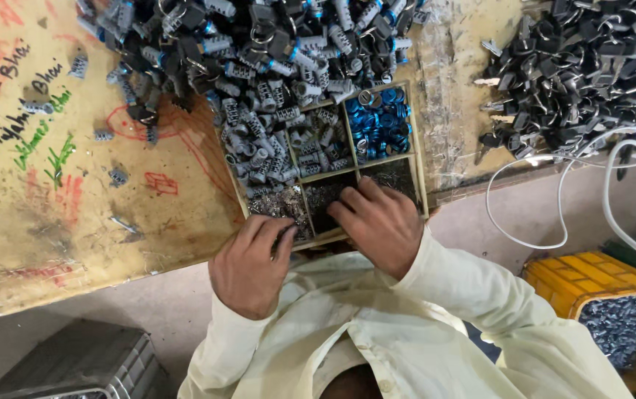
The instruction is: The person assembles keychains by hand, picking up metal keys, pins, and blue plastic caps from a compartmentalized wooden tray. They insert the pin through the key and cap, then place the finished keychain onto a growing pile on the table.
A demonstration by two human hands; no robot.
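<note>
Over the divided wooden tray (pixel 420 177), both hands, left hand (pixel 250 267) and right hand (pixel 378 222), fingers curled, grip indiscernible.

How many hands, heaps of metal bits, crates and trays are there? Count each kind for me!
Hands: 2, the left hand and the right hand
Heaps on the table: 2, the grey heap and the black heap
Crates: 2, the yellow crate and the grey crate
Trays: 1, the wooden tray
Total: 7
</note>
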